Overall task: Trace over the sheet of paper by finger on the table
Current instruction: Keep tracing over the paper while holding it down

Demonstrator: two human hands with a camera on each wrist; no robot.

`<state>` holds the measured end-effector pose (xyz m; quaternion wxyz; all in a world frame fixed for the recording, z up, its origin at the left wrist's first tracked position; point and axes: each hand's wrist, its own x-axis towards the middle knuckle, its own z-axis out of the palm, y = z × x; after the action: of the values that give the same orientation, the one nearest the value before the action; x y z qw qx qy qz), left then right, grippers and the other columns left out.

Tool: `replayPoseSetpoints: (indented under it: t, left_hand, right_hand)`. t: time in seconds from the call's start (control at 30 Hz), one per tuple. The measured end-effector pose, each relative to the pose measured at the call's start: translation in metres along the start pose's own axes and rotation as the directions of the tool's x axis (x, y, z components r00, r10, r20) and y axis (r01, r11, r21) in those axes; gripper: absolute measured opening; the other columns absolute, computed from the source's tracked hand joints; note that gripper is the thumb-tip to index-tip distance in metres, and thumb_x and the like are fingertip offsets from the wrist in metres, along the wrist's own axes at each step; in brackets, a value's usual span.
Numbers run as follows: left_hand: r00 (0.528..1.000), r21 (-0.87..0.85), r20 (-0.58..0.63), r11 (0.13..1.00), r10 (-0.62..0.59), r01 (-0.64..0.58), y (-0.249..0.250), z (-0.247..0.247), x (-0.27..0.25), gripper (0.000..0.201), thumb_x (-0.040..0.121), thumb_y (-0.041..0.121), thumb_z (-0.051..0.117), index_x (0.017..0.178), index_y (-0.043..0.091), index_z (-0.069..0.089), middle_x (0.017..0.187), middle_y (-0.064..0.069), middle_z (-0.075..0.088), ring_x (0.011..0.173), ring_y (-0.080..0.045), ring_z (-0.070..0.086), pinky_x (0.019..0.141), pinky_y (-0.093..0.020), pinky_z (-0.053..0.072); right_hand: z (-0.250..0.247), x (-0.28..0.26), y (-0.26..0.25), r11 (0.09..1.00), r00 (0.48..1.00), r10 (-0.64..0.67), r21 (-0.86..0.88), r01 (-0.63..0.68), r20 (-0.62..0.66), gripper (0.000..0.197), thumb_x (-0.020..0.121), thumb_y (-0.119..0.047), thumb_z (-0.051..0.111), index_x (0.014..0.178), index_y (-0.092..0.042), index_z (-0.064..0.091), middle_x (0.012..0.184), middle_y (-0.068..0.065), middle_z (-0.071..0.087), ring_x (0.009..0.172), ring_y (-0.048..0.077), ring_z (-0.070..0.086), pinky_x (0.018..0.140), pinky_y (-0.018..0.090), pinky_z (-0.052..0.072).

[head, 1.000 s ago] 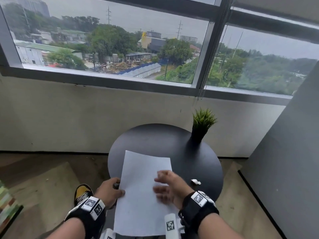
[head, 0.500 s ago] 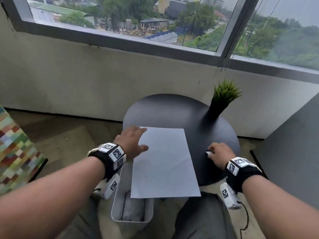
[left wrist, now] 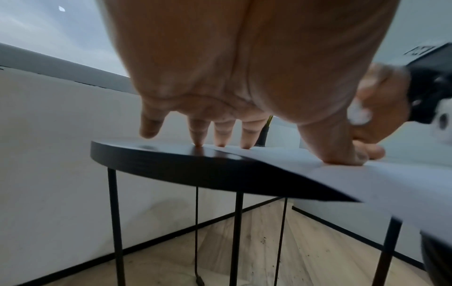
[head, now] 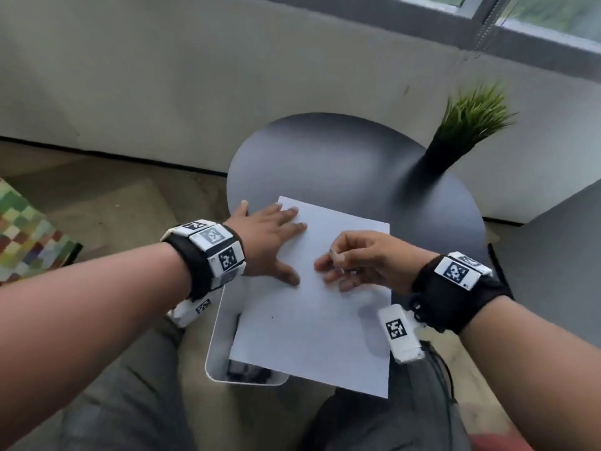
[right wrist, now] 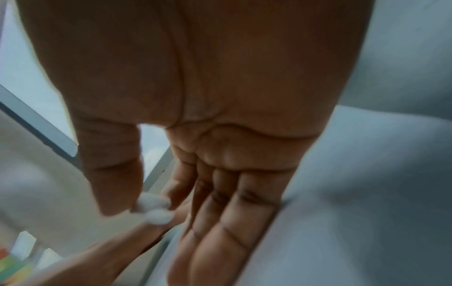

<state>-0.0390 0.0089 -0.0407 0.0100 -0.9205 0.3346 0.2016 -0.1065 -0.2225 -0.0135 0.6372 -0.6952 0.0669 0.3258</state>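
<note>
A blank white sheet of paper lies on the round dark table, its near end hanging over the table edge. My left hand lies flat on the sheet's far left corner with straight fingers pressing down. My right hand hovers over the middle of the sheet and pinches a small white lump between thumb and forefinger; the other fingers are stretched out. The same white lump shows in the left wrist view.
A potted grass plant stands at the table's far right. A white bin sits on the floor under the sheet's near left end. A multicoloured cushion is at the far left. A wall and window run behind the table.
My right hand left the small white lump's spot at the table's right edge and came back over the sheet, pinching the lump. The left hand moved onto the sheet. The head view tipped further down.
</note>
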Motion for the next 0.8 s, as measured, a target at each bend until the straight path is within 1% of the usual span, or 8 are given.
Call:
replayPoseSetpoints:
  t: [0.07, 0.13, 0.17, 0.37, 0.47, 0.6, 0.7, 0.8]
  left_hand:
    - [1.0, 0.0, 0.015, 1.0, 0.009, -0.009, -0.002, 0.001, 0.0, 0.111, 0.072, 0.088, 0.053, 0.159, 0.039, 0.007, 0.169, 0.011, -0.009, 0.155, -0.012, -0.01, 0.121, -0.062, 0.008]
    - [0.999, 0.01, 0.027, 1.0, 0.017, -0.018, -0.004, 0.001, 0.003, 0.11, 0.072, 0.089, 0.052, 0.159, 0.04, 0.005, 0.169, 0.011, -0.011, 0.155, -0.013, -0.01, 0.12, -0.061, 0.009]
    - [0.999, 0.021, 0.033, 0.999, 0.026, -0.027, -0.003, 0.0, 0.004, 0.109, 0.073, 0.088, 0.051, 0.159, 0.04, 0.005, 0.169, 0.011, -0.011, 0.155, -0.013, -0.01, 0.12, -0.06, 0.01]
    - [0.996, 0.056, 0.061, 0.996, 0.066, -0.07, 0.008, -0.007, 0.022, 0.109, 0.075, 0.088, 0.05, 0.16, 0.039, 0.002, 0.168, 0.011, -0.013, 0.155, -0.014, -0.012, 0.121, -0.061, 0.008]
    - [0.995, 0.064, 0.062, 0.995, 0.072, -0.076, 0.014, -0.011, 0.027, 0.118, 0.067, 0.092, 0.054, 0.16, 0.037, 0.005, 0.169, 0.01, -0.011, 0.155, -0.015, -0.01, 0.121, -0.062, 0.007]
    - [0.994, 0.09, 0.075, 0.992, 0.082, -0.088, 0.017, -0.012, 0.03, 0.131, 0.056, 0.098, 0.054, 0.159, 0.036, 0.003, 0.168, 0.01, -0.012, 0.155, -0.016, -0.01, 0.12, -0.065, 0.008]
    - [0.993, 0.1, 0.091, 0.991, 0.079, -0.089, 0.016, -0.009, 0.031, 0.137, 0.05, 0.101, 0.053, 0.158, 0.036, -0.002, 0.168, 0.01, -0.015, 0.155, -0.017, -0.015, 0.118, -0.067, 0.011]
    - [0.992, 0.096, 0.095, 0.992, 0.078, -0.087, 0.015, -0.006, 0.032, 0.139, 0.05, 0.1, 0.055, 0.158, 0.036, -0.004, 0.168, 0.008, -0.017, 0.154, -0.018, -0.016, 0.118, -0.068, 0.01]
  right_hand:
    - [-0.025, 0.006, 0.0, 0.999, 0.954, -0.048, -0.013, 0.046, -0.295, 0.008, 0.092, -0.009, 0.061, 0.094, -0.011, 0.054, 0.103, 0.022, 0.067, 0.075, 0.026, 0.066, 0.061, 0.033, 0.052]
    - [-0.057, 0.005, -0.005, 0.991, 0.816, -0.119, -0.113, 0.066, -0.566, 0.016, 0.089, -0.014, 0.068, 0.092, -0.013, 0.052, 0.086, 0.017, 0.063, 0.059, 0.021, 0.055, 0.05, 0.028, 0.043]
    - [-0.069, 0.003, -0.007, 0.985, 0.779, -0.152, -0.161, 0.066, -0.609, 0.018, 0.088, -0.016, 0.07, 0.09, -0.013, 0.052, 0.079, 0.014, 0.061, 0.057, 0.02, 0.05, 0.048, 0.027, 0.039]
    - [-0.063, 0.002, -0.022, 0.865, 0.873, -0.287, -0.498, 0.06, -0.395, 0.023, 0.088, -0.019, 0.071, 0.092, -0.002, 0.058, 0.077, 0.015, 0.066, 0.06, 0.02, 0.06, 0.058, 0.037, 0.054]
    - [-0.048, 0.012, -0.028, 0.748, 0.909, -0.292, -0.663, 0.024, -0.296, 0.018, 0.089, -0.021, 0.069, 0.092, -0.007, 0.06, 0.077, 0.01, 0.071, 0.062, 0.02, 0.066, 0.063, 0.037, 0.058]
    - [-0.036, 0.033, -0.029, 0.594, 0.911, -0.298, -0.802, -0.056, -0.285, 0.012, 0.089, -0.026, 0.065, 0.091, -0.018, 0.056, 0.074, -0.002, 0.069, 0.064, 0.016, 0.066, 0.066, 0.035, 0.059]
    - [-0.025, 0.041, -0.026, 0.432, 0.904, -0.309, -0.89, -0.144, -0.296, 0.008, 0.089, -0.027, 0.06, 0.09, -0.021, 0.056, 0.084, -0.004, 0.063, 0.082, 0.021, 0.061, 0.073, 0.032, 0.05]
    - [0.002, 0.031, -0.012, 0.27, 0.948, -0.318, -0.96, 0.066, -0.024, 0.007, 0.089, -0.023, 0.057, 0.092, -0.017, 0.057, 0.079, -0.003, 0.059, 0.078, 0.024, 0.056, 0.066, 0.031, 0.041]
